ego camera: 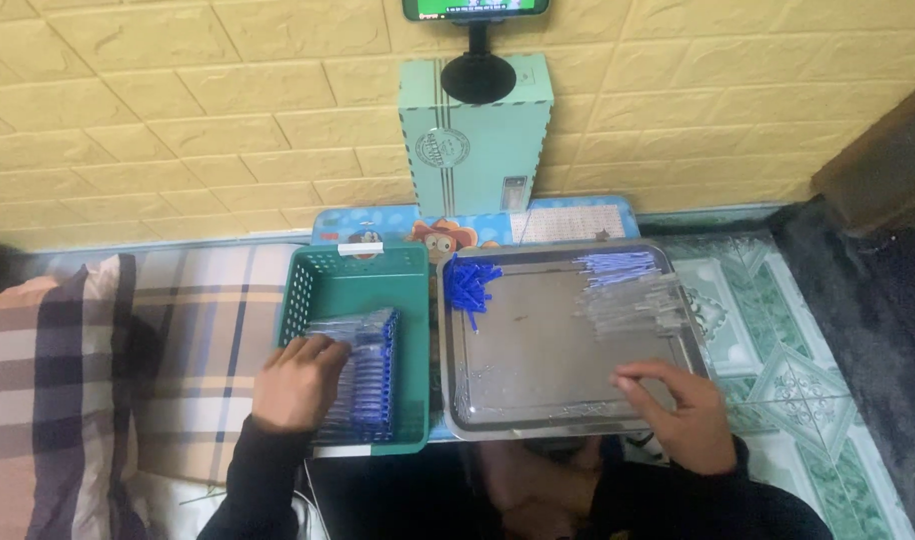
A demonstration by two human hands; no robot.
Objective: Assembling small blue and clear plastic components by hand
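My left hand (300,381) rests inside a green plastic basket (358,272), fingers curled on a stack of clear pieces with blue ends (370,372). My right hand (681,405) hovers over the near right corner of a metal tray (538,410), with thumb and fingers pinched together; whether something small is between them I cannot tell. On the tray lie a heap of small blue caps (472,281) at the far left and a pile of clear tubes (633,295) at the far right.
A teal box (476,140) stands against the yellow brick-pattern wall, with a phone on a black stand (477,45) above it. A checked cushion (98,350) lies to the left. Green patterned floor (798,370) is on the right.
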